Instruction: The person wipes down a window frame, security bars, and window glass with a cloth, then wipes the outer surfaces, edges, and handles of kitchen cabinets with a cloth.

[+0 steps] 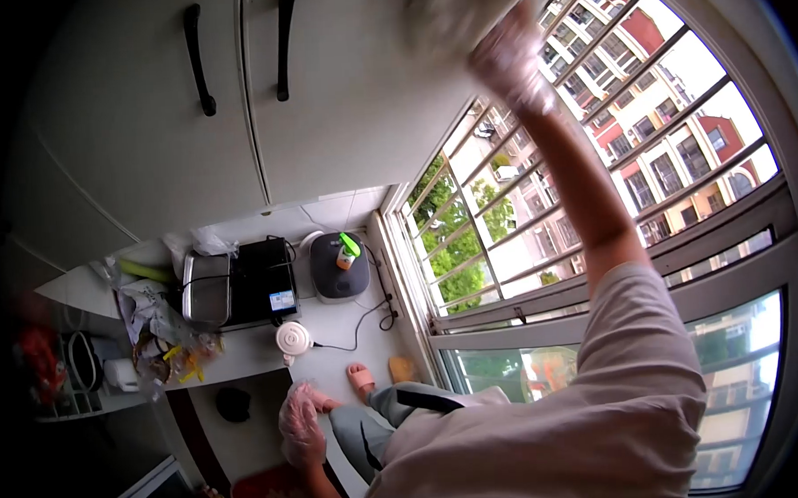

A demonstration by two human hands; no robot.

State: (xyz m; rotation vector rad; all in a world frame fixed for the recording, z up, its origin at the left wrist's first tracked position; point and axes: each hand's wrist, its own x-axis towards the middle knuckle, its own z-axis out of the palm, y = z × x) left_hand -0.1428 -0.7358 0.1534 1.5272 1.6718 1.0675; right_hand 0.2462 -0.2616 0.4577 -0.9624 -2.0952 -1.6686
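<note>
My right hand (508,62), in a clear plastic glove, is raised high at the upper right. It is closed on a pale cloth (456,15), blurred by motion, against the white cabinet door (347,82) beside the window. Low at the left of my body hangs my left hand (302,427), also in a clear plastic glove. Its fingers look loosely extended, with nothing visible in them. Nearest to it on the counter is a round pinkish-white lidded appliance (293,338).
Black handles (286,45) stick out from the cabinet doors. Below them, the counter holds a rice cooker (339,268) with a green-topped spray bottle (349,247), a black appliance (262,282), a metal tray (207,291) and plastic bags (153,322). Window bars (502,160) stand at the right.
</note>
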